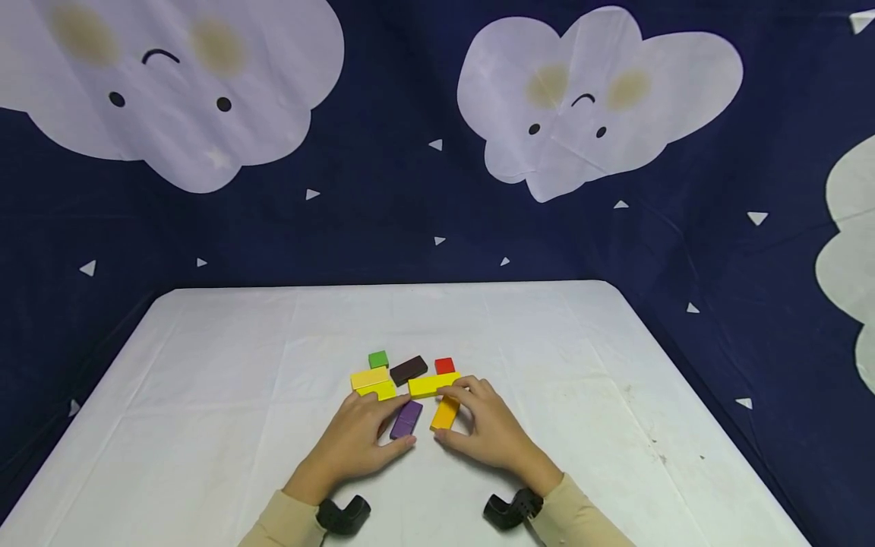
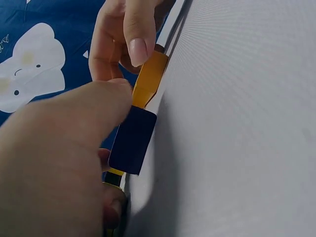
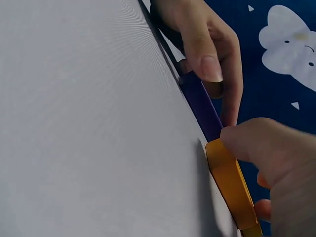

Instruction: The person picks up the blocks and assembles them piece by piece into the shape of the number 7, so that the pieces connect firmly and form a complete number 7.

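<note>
In the head view, my left hand (image 1: 357, 439) pinches a purple block (image 1: 406, 420) between its thumb, at the near end, and its index finger, at the far end. My right hand (image 1: 488, 429) holds an orange block (image 1: 445, 414) in the same way, and its index finger lies by a long yellow block (image 1: 431, 385). Beside the left fingers are a second yellow block (image 1: 378, 390) and a pale yellow block (image 1: 369, 377). Both wrist views show the purple block (image 2: 132, 140) and orange block (image 3: 230, 182) close together; the other fingers are partly hidden.
Behind the hands lie a dark brown block (image 1: 409, 370), a green block (image 1: 378, 358) and a red block (image 1: 444, 365). All rest on a white-covered table (image 1: 205, 425). A dark blue cloth with clouds (image 1: 383, 228) hangs along the table's far edge.
</note>
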`<act>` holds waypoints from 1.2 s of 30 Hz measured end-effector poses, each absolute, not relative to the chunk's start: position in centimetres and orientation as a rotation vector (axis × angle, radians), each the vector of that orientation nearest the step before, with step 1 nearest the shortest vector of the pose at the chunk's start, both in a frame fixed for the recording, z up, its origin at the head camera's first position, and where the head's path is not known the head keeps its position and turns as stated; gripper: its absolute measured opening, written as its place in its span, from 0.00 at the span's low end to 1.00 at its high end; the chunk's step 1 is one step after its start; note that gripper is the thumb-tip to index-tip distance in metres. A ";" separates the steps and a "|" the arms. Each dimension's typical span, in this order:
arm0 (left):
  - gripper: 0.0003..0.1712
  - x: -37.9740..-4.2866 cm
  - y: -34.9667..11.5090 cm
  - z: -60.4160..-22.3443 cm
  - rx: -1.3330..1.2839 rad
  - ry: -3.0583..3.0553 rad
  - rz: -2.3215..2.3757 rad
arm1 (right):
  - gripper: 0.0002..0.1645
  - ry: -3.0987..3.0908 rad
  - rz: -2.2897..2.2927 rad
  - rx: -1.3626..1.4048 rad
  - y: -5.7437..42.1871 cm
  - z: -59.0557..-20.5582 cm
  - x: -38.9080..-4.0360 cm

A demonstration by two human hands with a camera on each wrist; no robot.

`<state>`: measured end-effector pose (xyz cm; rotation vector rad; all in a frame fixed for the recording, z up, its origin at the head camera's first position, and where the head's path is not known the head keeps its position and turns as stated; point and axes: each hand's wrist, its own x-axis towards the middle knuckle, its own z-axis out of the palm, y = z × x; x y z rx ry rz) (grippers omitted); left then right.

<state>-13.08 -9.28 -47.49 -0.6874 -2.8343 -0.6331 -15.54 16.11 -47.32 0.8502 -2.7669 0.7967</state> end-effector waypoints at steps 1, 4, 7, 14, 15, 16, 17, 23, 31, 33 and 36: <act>0.38 -13.0 -9.3 -47.5 -0.687 -2.836 -0.637 | 0.34 -2.771 0.774 0.834 16.1 -47.3 -15.6; 0.38 -13.0 -9.3 -47.4 -0.685 -2.840 -0.646 | 0.36 -2.777 0.710 0.795 16.2 -47.3 -15.5; 0.39 -13.0 -9.3 -47.3 -0.677 -2.843 -0.647 | 0.37 -2.788 0.690 0.763 16.3 -47.2 -15.5; 0.39 -13.0 -9.3 -47.2 -0.668 -2.849 -0.650 | 0.37 -2.805 0.695 0.707 16.4 -47.2 -15.5; 0.39 -13.0 -9.3 -47.2 -0.668 -2.849 -0.652 | 0.37 -2.809 0.687 0.704 16.4 -47.2 -15.5; 0.39 -13.0 -9.3 -47.2 -0.669 -2.849 -0.654 | 0.38 -2.811 0.686 0.701 16.4 -47.2 -15.5; 0.39 -13.0 -9.3 -47.2 -0.670 -2.849 -0.656 | 0.38 -2.814 0.685 0.700 16.4 -47.3 -15.5; 0.39 -13.0 -9.3 -47.3 -0.668 -2.848 -0.651 | 0.41 -2.840 0.688 0.693 16.4 -47.2 -15.4; 0.40 -13.2 -9.2 -47.4 -0.666 -2.857 -0.638 | 0.43 -2.867 0.665 0.696 16.4 -47.2 -15.5; 0.40 -13.2 -9.3 -47.4 -0.664 -2.857 -0.636 | 0.43 -2.870 0.663 0.704 16.4 -47.2 -15.6; 0.40 -13.2 -9.3 -47.4 -0.663 -2.856 -0.633 | 0.43 -2.872 0.664 0.728 16.4 -47.1 -15.7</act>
